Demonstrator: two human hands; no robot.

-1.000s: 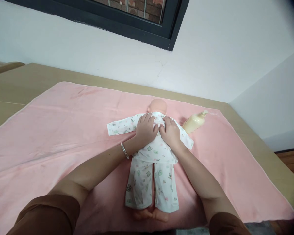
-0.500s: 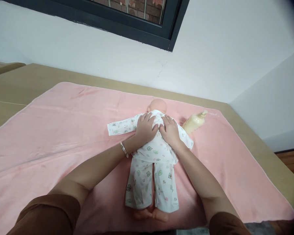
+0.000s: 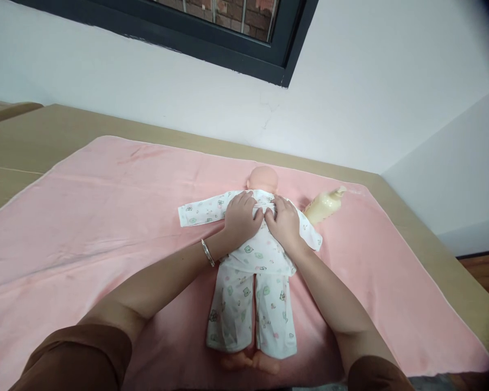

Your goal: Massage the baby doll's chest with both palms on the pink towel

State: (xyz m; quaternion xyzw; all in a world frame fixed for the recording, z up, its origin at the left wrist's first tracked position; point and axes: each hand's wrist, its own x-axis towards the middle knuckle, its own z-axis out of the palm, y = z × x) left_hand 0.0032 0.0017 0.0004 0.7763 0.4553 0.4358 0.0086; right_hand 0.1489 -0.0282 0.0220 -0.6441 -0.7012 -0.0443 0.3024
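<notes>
Touching doll [image 3: 259, 260] inside blanket [image 3: 118, 217] edges

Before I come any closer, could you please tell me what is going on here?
A person has the left hand and right hand resting side by side on the upper part of a doll's printed shirt, with the fabric creased between the thumbs. The doll lies stretched out on a pink blanket spread over a table, its feet towards the person. A bottle is next to the sleeve on the right, and neither hand touches it.
</notes>
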